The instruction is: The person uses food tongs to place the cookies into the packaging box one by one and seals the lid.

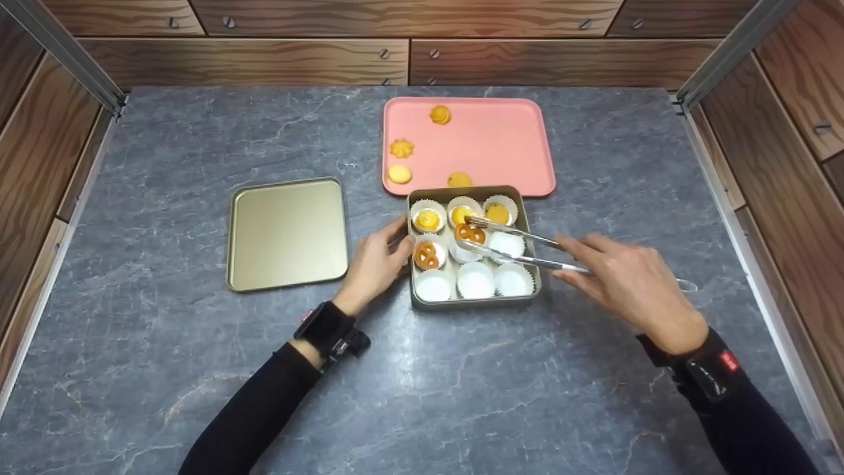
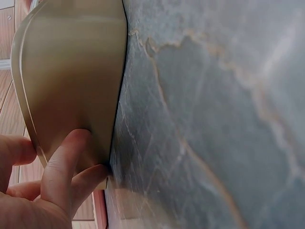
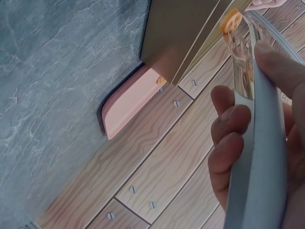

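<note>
A grey marbled bench [image 1: 475, 376] is backed by wood-patterned drawers [image 1: 316, 16]. Near its middle, a pretzel [image 1: 469, 233] is held at the tips of the tongs [image 1: 547, 263], over the centre cup [image 1: 467, 256] of the tin [image 1: 461, 304]; whether the cup is touched cannot be told. The tongs are gripped by the curled fingers of the right hand [image 1: 623, 277], between three and four o'clock. Against the tin's nine o'clock wall the left hand [image 1: 377, 264] is laid, its fingers touching the metal without being wrapped round anything.

The pretzel is judged light, stiff and brittle, apt to slip or snap between metal tips; it is best pinched gently across its outer loops. The cup is probably soft and easily dented.

A yellow cookie [image 1: 459, 214] is set at twelve o'clock, just beside the tongs' upper tip, and could be knocked. An empty cup [image 1: 506, 243] at three o'clock is crossed by the tongs. Another pretzel [image 1: 427, 254] is seated at nine o'clock. Beyond, the tray [image 1: 501, 145], bearing four cookies [image 1: 401, 148], is partly hidden by the tin; the lid [image 1: 288, 236] is placed at nine o'clock.
</note>
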Motion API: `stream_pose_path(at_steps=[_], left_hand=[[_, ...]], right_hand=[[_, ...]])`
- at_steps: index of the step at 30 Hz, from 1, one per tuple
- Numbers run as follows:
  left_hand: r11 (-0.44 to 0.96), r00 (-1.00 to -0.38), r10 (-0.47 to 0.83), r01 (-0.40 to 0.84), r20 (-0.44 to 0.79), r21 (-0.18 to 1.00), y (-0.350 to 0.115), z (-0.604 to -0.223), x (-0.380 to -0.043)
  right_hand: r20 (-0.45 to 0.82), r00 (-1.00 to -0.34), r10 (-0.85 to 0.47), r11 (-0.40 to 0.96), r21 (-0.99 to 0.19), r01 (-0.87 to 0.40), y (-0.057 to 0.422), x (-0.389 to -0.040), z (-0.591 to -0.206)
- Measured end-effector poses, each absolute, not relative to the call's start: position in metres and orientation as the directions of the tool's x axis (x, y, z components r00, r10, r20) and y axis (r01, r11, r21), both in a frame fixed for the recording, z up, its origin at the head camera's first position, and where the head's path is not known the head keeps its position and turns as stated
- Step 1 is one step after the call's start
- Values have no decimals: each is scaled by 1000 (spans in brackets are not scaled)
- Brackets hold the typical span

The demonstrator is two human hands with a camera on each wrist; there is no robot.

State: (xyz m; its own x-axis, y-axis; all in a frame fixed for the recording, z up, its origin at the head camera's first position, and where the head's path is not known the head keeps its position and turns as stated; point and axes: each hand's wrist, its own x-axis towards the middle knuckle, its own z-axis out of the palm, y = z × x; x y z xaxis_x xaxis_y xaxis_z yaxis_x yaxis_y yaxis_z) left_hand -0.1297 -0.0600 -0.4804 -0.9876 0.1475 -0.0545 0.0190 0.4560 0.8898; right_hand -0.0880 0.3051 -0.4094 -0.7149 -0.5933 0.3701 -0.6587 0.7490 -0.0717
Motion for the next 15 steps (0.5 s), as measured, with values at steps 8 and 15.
stream_pose_path(at_steps=[8,15], left_hand=[[459,-987,149,16,-59,888,-60,-481,-130],[456,-989,140,14,-56,890,-60,-482,-130]], right_hand=[[351,-695,-627,734,-33,-679,308,-89,-408],[363,-681,-636,728,-10,-686,308,-89,-407]])
